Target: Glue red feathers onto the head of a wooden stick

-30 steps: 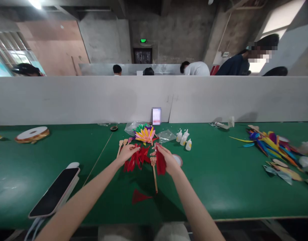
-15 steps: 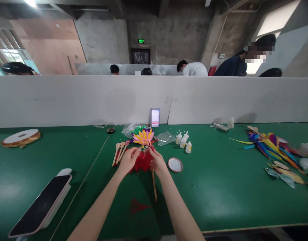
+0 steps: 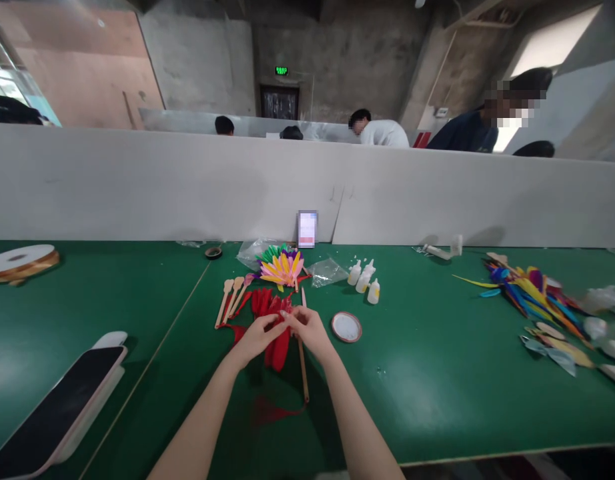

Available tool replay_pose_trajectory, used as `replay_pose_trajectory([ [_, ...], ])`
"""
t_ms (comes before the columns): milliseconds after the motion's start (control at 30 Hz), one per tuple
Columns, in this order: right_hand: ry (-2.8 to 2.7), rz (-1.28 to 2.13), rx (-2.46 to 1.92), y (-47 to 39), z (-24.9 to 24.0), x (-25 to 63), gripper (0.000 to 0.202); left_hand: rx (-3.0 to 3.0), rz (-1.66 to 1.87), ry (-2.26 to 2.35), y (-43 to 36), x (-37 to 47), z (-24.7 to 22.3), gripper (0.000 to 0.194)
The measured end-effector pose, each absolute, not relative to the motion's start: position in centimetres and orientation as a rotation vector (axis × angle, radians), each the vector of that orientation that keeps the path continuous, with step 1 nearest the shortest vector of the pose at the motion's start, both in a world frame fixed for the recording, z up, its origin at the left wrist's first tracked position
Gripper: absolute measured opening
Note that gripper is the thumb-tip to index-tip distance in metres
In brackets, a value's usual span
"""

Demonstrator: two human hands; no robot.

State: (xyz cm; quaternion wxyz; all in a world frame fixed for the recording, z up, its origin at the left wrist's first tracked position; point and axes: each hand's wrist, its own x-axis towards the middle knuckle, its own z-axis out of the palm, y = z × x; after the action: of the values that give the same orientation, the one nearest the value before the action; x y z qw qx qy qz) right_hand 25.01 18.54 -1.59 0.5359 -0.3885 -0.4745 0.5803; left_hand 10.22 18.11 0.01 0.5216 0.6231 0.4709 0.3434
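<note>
My left hand (image 3: 260, 339) and my right hand (image 3: 308, 328) meet at the fingertips over red feathers (image 3: 276, 350). Both hands have their fingers pinched together; whatever is between the tips is too small to name. Just beneath my right hand a thin wooden stick (image 3: 303, 373) slants down, with a blurred red tassel (image 3: 272, 412) by its lower end. Beyond the hands lies a bunch of pink, yellow, green and purple feathers (image 3: 282, 268). Wooden paddle-shaped sticks (image 3: 231, 300) lie left of the red feathers. A round dish with white contents (image 3: 346, 327) sits right of my right hand.
Small white bottles (image 3: 365, 279) and a clear plastic bag (image 3: 327, 273) lie behind the dish. A phone (image 3: 307, 229) leans on the white partition (image 3: 212, 187). Colourful feathers (image 3: 537, 293) are at right, a large dark-topped device (image 3: 62, 407) at left. People are beyond the partition.
Both hands have come closer together and slightly nearer to me, their fingertips now meeting. More of the red feathers shows between and behind them. The view has shifted a little.
</note>
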Motion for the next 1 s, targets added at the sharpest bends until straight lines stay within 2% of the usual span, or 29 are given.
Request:
replay_pose_trajectory([
  [100,-1.195,1.463,-0.89,18.0,-1.9,24.9,0.042,1.327,0.778,0.996,17.7,10.2,0.2,0.043],
  [200,-1.21,1.496,-0.886,17.6,-2.1,24.9,0.045,1.299,0.787,0.982,17.5,10.2,0.4,0.037],
  [467,-1.206,1.49,-0.903,17.2,-1.7,25.1,0.041,1.354,0.724,0.89,17.5,10.1,0.3,0.034],
  [600,-1.186,1.548,-0.866,17.1,-1.4,25.2,0.038,1.122,0.825,0.962,17.6,9.8,-0.3,0.031],
  [700,-1.156,1.598,-0.84,17.0,-1.5,25.3,0.036,0.971,0.863,1.006,17.6,9.6,-0.5,0.035],
  [1000,-1.02,1.708,-0.83,16.6,-1.6,25.5,0.035,0.968,0.874,1.054,17.5,9.1,-0.3,0.034],
])
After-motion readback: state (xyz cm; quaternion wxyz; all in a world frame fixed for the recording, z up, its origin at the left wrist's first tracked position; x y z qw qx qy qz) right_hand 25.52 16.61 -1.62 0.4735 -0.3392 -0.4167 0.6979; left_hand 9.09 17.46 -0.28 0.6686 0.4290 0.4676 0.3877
